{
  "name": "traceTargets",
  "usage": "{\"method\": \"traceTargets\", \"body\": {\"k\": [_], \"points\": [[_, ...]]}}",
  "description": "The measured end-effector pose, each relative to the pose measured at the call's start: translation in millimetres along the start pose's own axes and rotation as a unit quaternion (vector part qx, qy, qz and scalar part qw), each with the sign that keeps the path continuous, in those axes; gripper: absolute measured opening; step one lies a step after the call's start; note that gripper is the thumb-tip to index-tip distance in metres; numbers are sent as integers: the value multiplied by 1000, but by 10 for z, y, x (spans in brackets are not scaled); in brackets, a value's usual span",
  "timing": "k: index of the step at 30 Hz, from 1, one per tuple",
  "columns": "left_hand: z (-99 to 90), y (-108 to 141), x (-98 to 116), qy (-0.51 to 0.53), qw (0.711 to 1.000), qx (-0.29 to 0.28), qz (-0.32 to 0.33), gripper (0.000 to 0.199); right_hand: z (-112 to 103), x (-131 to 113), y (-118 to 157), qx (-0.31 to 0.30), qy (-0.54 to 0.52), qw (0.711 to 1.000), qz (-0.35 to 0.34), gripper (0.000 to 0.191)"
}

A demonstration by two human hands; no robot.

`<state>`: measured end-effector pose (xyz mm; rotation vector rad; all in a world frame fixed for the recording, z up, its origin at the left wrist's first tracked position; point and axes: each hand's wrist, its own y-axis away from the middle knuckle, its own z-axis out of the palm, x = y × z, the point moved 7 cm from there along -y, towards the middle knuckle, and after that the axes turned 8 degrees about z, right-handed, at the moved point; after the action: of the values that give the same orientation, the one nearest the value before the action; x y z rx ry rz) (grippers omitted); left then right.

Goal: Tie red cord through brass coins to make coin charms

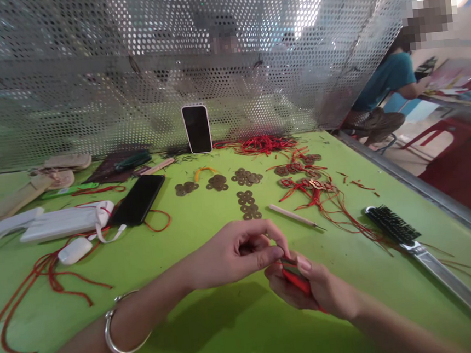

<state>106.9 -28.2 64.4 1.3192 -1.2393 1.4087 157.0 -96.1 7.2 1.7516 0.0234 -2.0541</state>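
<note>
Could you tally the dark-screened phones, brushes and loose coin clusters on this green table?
Dark-screened phones: 2 (upright phone, flat phone)
Brushes: 1 (black-bristled brush)
Loose coin clusters: 4 (left cluster, middle cluster, right cluster, front cluster)
Total: 7

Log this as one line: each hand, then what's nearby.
right hand: holds red item | left hand: fingertips at its upper end, grip unclear | nearby: holed coins, pointed tool, brush
</note>
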Motion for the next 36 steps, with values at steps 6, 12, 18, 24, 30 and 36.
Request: {"method": "traceTargets", "body": {"k": [6, 12, 18, 24, 30, 36], "points": [[-12, 28, 68, -9, 999, 27, 24, 11, -15, 34, 12, 0, -19, 1000, -7, 57], [-19, 35, 131, -40, 996, 69, 39, 13, -19, 24, 1, -1, -20, 1000, -11, 60], [-275, 84, 148, -79, 987, 128, 60, 13, -69, -163, 50, -20, -43, 996, -70, 63], [-783, 318, 410, -130, 939, 276, 160, 10, -404, -405, 125, 36, -151, 971, -182, 69], [-439, 135, 135, -192, 952, 237, 32, 19, -486, -278, 36, 204, -17, 971, -126, 39], [-266, 72, -37, -254, 948, 191, 19, 19, -428, -344, 53, 283, 57, 954, -86, 27]]}}
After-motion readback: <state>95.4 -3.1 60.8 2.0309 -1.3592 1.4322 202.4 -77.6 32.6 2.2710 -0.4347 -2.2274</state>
